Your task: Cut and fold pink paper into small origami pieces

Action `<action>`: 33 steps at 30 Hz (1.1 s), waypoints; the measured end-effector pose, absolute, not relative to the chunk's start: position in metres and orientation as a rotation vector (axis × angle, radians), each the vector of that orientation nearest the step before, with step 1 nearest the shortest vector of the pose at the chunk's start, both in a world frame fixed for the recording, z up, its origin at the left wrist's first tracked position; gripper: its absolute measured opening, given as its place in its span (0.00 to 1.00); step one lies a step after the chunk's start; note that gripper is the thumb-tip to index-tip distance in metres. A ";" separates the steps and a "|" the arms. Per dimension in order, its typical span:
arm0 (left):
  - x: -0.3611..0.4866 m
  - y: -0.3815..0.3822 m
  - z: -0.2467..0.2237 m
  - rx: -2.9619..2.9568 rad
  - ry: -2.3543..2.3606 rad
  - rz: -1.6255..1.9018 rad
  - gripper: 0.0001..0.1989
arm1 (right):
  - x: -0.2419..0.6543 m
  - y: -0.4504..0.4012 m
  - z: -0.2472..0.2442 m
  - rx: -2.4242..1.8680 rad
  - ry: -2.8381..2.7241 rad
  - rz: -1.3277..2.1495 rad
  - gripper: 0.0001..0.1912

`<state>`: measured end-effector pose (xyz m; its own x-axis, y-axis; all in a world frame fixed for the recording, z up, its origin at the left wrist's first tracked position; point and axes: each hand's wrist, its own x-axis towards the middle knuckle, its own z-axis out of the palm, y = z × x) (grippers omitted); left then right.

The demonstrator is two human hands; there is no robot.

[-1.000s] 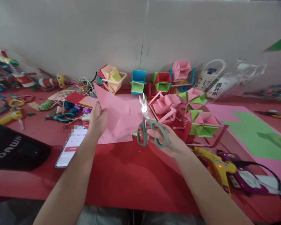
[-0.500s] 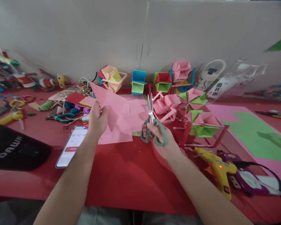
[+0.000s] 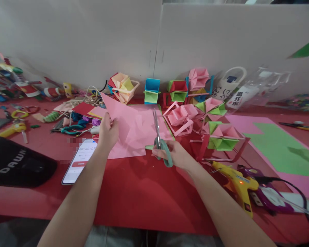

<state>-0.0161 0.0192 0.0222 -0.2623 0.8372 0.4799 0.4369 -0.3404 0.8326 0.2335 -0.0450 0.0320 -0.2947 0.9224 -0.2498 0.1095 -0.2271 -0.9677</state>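
we found the left hand pinching a pink sheet above the table and the right hand gripping scissors to its right, and judged cutting in preparation, the next move calling for sheet and scissors to meet.

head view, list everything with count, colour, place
held sheet: one, pink, centre left
scissors: one, green-handled, centre
flat paper: unclear count, pink, centre
paper models: about seven, mixed colours, centre to right
loose sheets: unclear count, pink and green, right
glue gun: one, yellow, right
boxy device: one, purple, right
plastic packaging: unclear count, clear, back right
handled bag: one, white, back right
phone: one, white screen, left
lettered object: one, black, left
figures: several, red-and-white, left
craft scraps: many, mixed, left
table: one, red, below
wall panels: two, grey-white, behind
left hand: one, bare, holding sheet
right hand: one, bare, holding scissors
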 end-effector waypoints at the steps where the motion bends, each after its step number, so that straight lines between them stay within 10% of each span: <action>1: -0.016 0.018 0.023 1.646 1.536 1.628 0.04 | 0.234 -0.044 0.031 -1.259 -1.375 1.583 0.23; 33: -0.011 0.015 0.023 1.703 1.435 1.690 0.13 | 0.247 -0.045 0.038 -1.334 -1.507 1.533 0.25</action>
